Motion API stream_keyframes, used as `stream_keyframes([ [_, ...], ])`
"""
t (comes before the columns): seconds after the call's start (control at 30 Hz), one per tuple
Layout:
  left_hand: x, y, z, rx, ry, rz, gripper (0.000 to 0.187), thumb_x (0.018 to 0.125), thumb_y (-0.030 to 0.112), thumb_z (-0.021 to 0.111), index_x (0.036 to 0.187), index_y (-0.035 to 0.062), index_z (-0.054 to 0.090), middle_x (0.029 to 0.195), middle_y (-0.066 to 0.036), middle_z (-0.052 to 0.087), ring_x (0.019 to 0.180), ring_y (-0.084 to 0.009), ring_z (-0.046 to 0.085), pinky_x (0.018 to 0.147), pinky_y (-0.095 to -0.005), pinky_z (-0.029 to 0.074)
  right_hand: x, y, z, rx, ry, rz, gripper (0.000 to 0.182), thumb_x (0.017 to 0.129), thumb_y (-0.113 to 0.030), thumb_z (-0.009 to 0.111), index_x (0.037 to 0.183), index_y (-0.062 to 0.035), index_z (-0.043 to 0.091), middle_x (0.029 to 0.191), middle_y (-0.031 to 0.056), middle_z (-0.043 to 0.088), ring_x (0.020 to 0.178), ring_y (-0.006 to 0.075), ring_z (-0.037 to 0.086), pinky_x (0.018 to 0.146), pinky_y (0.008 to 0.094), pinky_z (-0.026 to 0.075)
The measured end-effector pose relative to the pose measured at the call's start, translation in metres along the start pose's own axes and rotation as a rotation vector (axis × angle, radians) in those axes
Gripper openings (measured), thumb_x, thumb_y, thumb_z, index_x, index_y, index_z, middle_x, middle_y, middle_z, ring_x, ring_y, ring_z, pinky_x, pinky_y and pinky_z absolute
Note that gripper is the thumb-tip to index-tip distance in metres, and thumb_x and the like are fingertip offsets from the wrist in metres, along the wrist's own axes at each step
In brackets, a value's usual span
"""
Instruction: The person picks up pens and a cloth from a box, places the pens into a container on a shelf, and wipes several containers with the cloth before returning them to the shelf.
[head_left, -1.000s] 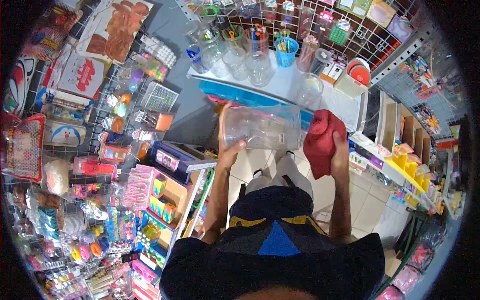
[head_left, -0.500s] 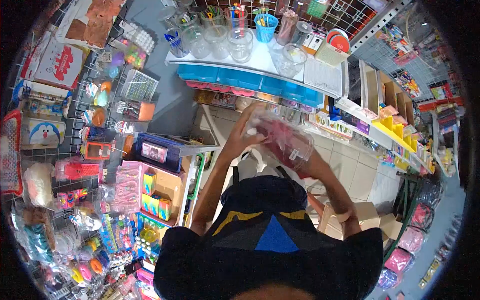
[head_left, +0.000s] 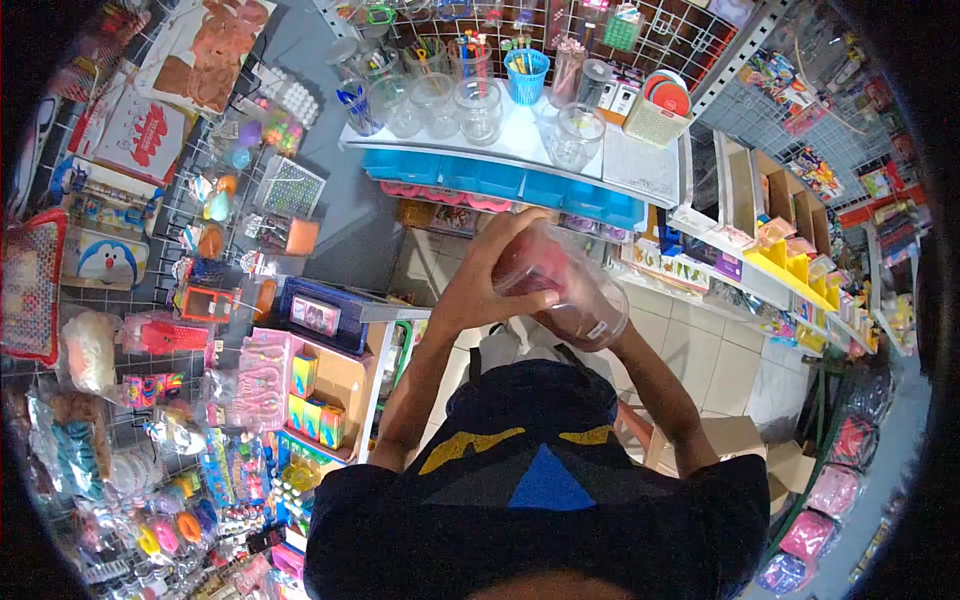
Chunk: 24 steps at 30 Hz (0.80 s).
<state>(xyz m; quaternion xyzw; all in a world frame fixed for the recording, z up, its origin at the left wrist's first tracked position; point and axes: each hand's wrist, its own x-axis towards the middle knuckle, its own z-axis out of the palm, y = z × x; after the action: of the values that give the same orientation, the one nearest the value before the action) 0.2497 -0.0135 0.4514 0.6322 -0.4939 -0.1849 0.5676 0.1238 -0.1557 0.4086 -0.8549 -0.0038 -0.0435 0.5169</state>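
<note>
A clear plastic jar (head_left: 612,325) lies tilted in front of my chest, above the floor. My left hand (head_left: 485,285) is wrapped round its far left end, fingers over the top and thumb along the near side. My right hand (head_left: 580,300) reaches into the jar from the right and shows through the clear wall. At the far end inside, against its fingers, is a red cloth (head_left: 538,262), partly hidden by my left hand and by glare.
Ahead, a white shelf (head_left: 520,130) bears clear jars (head_left: 480,110), a blue basket (head_left: 527,75) and pen cups. Blue bins (head_left: 490,180) sit below its edge. Hanging goods line the left grid wall. Cardboard boxes (head_left: 735,440) stand at the lower right.
The jar has turned slightly, and my right hand now shows deeper inside it. My left hand has shifted its hold, with the thumb now across the jar's near side.
</note>
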Motion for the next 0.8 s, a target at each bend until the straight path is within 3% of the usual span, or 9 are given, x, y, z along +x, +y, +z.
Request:
stream_keyframes([
  [0.13, 0.022, -0.004, -0.008, -0.040, -0.237, 0.301, 0.086, 0.057, 0.036, 0.082, 0.129, 0.0048, 0.049, 0.125, -0.013, 0.054, 0.115, -0.0305, 0.050, 0.101, -0.0411, 0.034, -0.020, 0.043, 0.001, 0.893, -0.061, 0.209, 0.052, 0.085, -0.018, 0.061, 0.131, -0.0021, 0.042, 0.124, 0.0132, 0.053, 0.112, 0.0240, 0.053, 0.094, 0.0370, 0.044],
  [0.2, 0.024, -0.006, 0.001, -0.118, -0.226, 0.225, 0.088, 0.055, 0.035, 0.084, 0.131, 0.0050, 0.049, 0.131, -0.014, 0.051, 0.119, -0.0292, 0.049, 0.101, -0.0412, 0.035, -0.023, 0.039, -0.007, 1.282, -0.192, 0.341, 0.050, 0.087, -0.014, 0.058, 0.132, -0.0011, 0.040, 0.118, 0.0112, 0.055, 0.109, 0.0204, 0.055, 0.090, 0.0349, 0.047],
  [0.33, 0.045, 0.005, 0.004, -0.061, -0.109, 0.067, 0.101, 0.052, 0.035, 0.088, 0.138, 0.0065, 0.043, 0.129, -0.016, 0.054, 0.119, -0.0265, 0.052, 0.101, -0.0388, 0.040, -0.018, -0.021, -0.010, 1.300, 0.470, 0.306, 0.047, 0.086, -0.018, 0.058, 0.125, 0.0020, 0.044, 0.110, 0.0155, 0.059, 0.100, 0.0232, 0.060, 0.080, 0.0314, 0.053],
  [0.4, 0.051, 0.015, 0.001, 0.055, -0.108, 0.053, 0.102, 0.054, 0.037, 0.087, 0.140, 0.0081, 0.041, 0.123, -0.016, 0.058, 0.111, -0.0257, 0.057, 0.099, -0.0374, 0.041, -0.009, -0.033, -0.024, 0.458, 0.461, -0.070, 0.042, 0.086, -0.015, 0.059, 0.122, 0.0018, 0.046, 0.108, 0.0143, 0.059, 0.099, 0.0236, 0.059, 0.081, 0.0318, 0.051],
  [0.47, 0.057, 0.029, 0.010, 0.017, -0.089, -0.133, 0.098, 0.055, 0.034, 0.087, 0.138, 0.0076, 0.043, 0.120, -0.014, 0.059, 0.110, -0.0238, 0.057, 0.098, -0.0364, 0.041, -0.002, -0.025, -0.033, -0.038, 0.287, -0.125, 0.035, 0.090, -0.013, 0.052, 0.122, -0.0013, 0.046, 0.114, 0.0132, 0.056, 0.103, 0.0242, 0.056, 0.087, 0.0358, 0.046],
  [0.5, 0.058, 0.034, 0.016, -0.002, -0.072, -0.230, 0.096, 0.056, 0.033, 0.087, 0.137, 0.0073, 0.045, 0.119, -0.014, 0.059, 0.109, -0.0229, 0.057, 0.098, -0.0358, 0.041, -0.003, -0.025, -0.030, 0.063, 0.339, -0.133, 0.035, 0.089, -0.012, 0.052, 0.122, -0.0007, 0.047, 0.114, 0.0130, 0.057, 0.103, 0.0242, 0.056, 0.087, 0.0357, 0.046],
  [0.57, 0.063, 0.028, 0.022, 0.038, -0.107, -0.158, 0.089, 0.059, 0.030, 0.086, 0.134, 0.0057, 0.046, 0.119, -0.012, 0.058, 0.111, -0.0209, 0.054, 0.099, -0.0346, 0.040, 0.000, -0.028, -0.023, 0.266, 0.439, -0.163, 0.035, 0.088, -0.010, 0.053, 0.121, 0.0005, 0.047, 0.113, 0.0125, 0.057, 0.102, 0.0243, 0.056, 0.087, 0.0354, 0.046],
  [0.67, 0.063, 0.020, 0.030, -0.149, -0.071, -0.027, 0.082, 0.061, 0.025, 0.086, 0.129, 0.0034, 0.046, 0.117, -0.011, 0.056, 0.111, -0.0198, 0.054, 0.099, -0.0349, 0.041, -0.007, -0.004, -0.029, 0.954, 0.287, -0.034, 0.039, 0.087, -0.009, 0.056, 0.123, 0.0006, 0.046, 0.113, 0.0100, 0.056, 0.101, 0.0206, 0.056, 0.086, 0.0320, 0.046],
  [0.8, 0.069, 0.021, 0.040, -0.487, -0.207, 0.062, 0.087, 0.060, 0.021, 0.086, 0.132, 0.0053, 0.039, 0.122, -0.010, 0.051, 0.116, -0.0197, 0.050, 0.102, -0.0363, 0.037, -0.035, 0.004, -0.023, 1.144, 0.224, 0.054, 0.039, 0.088, -0.009, 0.056, 0.124, 0.0007, 0.046, 0.114, 0.0101, 0.056, 0.102, 0.0209, 0.056, 0.087, 0.0322, 0.046],
])
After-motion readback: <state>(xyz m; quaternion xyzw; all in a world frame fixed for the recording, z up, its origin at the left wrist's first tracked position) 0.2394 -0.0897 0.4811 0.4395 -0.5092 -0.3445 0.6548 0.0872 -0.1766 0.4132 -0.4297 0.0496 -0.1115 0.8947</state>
